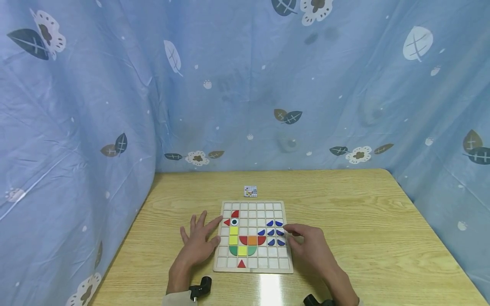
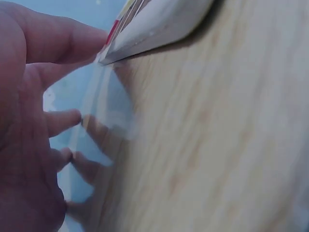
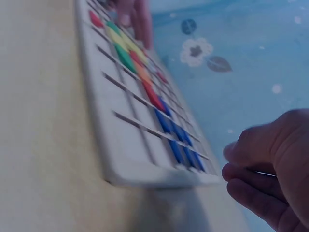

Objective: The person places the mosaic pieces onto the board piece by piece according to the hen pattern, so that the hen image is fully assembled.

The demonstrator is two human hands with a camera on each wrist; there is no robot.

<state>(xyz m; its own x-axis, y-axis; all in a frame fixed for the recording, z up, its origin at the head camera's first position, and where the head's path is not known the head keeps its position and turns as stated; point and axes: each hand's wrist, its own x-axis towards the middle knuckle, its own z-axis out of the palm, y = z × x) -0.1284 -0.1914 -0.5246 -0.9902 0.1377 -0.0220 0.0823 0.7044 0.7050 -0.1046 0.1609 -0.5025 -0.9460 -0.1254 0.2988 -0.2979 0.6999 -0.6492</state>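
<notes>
A wooden grid board [image 1: 286, 255] lies flat on the table, bearing a bird pattern of coloured tiles. Several blue half-round tiles [image 1: 271, 232] sit at its right, with red, orange, green and yellow pieces to the left. My left hand [image 1: 197, 244] has its fingers spread, with index finger and thumb at the board's left edge. In the left wrist view, the index fingertip [image 2: 96, 46] meets the board's side. My right hand [image 1: 311, 244] is by the right edge near the blue tiles, its fingers loosely bent. The right wrist view shows nothing in those fingers [image 3: 256, 193].
Behind the board lies a small picture card [image 1: 250, 191] with a similar pattern. The wood-grain table [image 1: 356, 212] extends to both sides, and a blue patterned curtain [image 1: 245, 85] encloses it at the back and sides. A black wrist camera [image 1: 203, 287] shows below the left hand.
</notes>
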